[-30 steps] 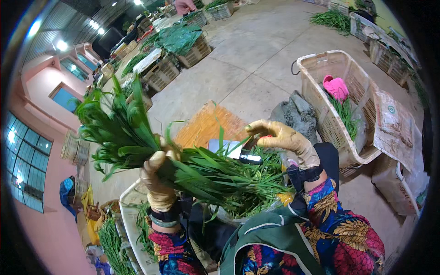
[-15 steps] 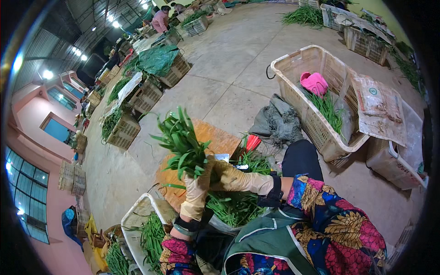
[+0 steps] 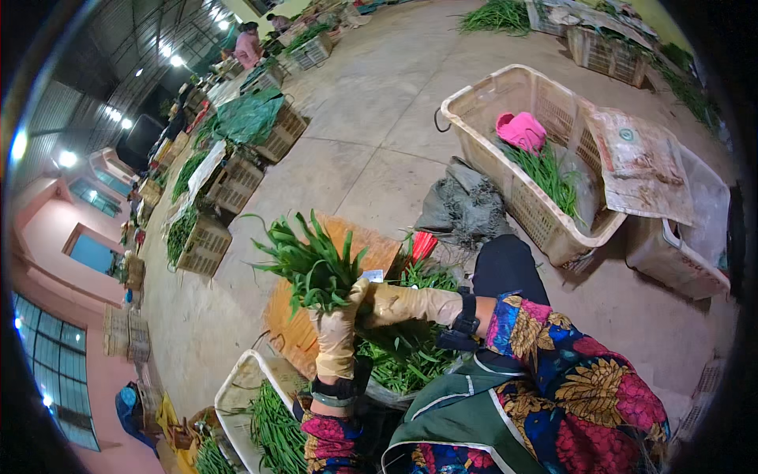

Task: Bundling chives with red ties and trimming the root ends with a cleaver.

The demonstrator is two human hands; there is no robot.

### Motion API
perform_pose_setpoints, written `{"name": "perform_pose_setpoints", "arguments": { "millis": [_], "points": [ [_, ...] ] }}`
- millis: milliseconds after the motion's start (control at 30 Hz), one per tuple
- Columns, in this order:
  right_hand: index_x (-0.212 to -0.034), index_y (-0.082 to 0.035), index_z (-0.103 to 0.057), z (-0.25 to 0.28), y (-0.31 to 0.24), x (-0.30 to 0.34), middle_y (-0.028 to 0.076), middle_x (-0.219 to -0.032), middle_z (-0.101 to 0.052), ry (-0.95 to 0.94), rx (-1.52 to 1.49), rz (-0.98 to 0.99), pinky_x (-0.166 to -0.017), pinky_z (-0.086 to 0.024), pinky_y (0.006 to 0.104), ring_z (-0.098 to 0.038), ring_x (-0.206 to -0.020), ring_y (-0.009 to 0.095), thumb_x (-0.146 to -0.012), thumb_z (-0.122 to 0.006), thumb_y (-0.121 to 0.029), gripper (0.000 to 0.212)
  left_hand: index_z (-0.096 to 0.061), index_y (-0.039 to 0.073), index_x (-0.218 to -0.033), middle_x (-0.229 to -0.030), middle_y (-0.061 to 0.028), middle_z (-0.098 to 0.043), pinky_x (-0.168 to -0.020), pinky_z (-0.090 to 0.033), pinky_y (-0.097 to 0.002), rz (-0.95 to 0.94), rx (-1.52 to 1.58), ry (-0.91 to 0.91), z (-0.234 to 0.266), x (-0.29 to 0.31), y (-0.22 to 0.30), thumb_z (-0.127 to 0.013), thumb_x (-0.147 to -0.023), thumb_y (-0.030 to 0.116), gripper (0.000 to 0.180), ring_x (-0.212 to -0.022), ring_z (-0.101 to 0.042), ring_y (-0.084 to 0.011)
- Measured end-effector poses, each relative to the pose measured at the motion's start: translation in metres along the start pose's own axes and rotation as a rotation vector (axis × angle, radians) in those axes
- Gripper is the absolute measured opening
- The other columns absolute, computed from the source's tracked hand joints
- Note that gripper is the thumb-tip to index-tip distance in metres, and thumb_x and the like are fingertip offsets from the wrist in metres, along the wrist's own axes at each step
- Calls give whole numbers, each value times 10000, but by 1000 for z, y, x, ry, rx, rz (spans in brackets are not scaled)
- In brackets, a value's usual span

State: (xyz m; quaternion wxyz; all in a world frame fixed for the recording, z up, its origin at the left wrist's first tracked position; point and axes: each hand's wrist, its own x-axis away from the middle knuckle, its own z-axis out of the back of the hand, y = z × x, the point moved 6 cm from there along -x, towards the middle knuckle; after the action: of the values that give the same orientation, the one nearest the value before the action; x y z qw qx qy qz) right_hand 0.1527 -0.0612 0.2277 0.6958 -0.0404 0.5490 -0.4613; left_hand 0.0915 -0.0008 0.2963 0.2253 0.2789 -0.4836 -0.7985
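Greens (image 3: 316,265) fill the left hand (image 3: 335,324), fingers wrapped round, now joined by the right hand (image 3: 385,304), its fingers hidden, likely for bundling.

Place: produce-handling shed
Roof (image 3: 49,118): metal sheeting, lamps (image 3: 67,159) lit
Floor (image 3: 395,126): concrete
Crates (image 3: 513,193): many, slatted, several holding green stalks (image 3: 276,430)

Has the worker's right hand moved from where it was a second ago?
Yes, leftward: against the orange board, the right hand was out past its right side; now it sits lower, close beside the left hand.
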Motion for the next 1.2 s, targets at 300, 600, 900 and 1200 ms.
{"name": "perform_pose_setpoints", "arguments": {
  "millis": [300, 600, 900, 1200],
  "points": [
    [-1370, 1, -341, 44, -5, -9, 156, -1313, -473, 10, -257, -332, -1028, -358, 350, -440, -1231, 253, -724, -801, -291, 845, -666, -4, -880, -835, -62, -650, -700, -493, -285, -44, 93, 212, 26, -10, 12, -593, -854, 89, 121, -735, -599, -147],
    [-1165, 11, -526, 126, 73, 49, 87, -1013, -604, 671, -338, -793, -796, -502, 279, -589, -895, 159, -888, -602, -144, 327, -579, -11, -1056, -843, -45, -594, -703, -487, -258, -179, 384, 476, 161, -46, 35, -538, -932, 75, 156, -761, -564, -128],
    [-1041, -23, -601, 51, 57, 33, 36, -905, -642, 153, -389, -672, -734, -483, 263, -579, -830, 108, -875, -625, -136, 202, -552, -19, -1151, -960, -65, -629, -760, -493, -234, -410, -422, 491, 212, -70, 56, -540, -910, 26, 245, -843, -591, -130],
    [-1009, -20, -609, 46, 69, 19, 8, -867, -607, 100, -295, -640, -712, -457, 234, -556, -788, 86, -875, -579, -117, 168, -512, -55, -1199, -1048, -100, -629, -750, -518, -241, -303, -599, 405, 247, -86, 61, -589, -888, 50, 338, -905, -608, -152]
  ]
}}
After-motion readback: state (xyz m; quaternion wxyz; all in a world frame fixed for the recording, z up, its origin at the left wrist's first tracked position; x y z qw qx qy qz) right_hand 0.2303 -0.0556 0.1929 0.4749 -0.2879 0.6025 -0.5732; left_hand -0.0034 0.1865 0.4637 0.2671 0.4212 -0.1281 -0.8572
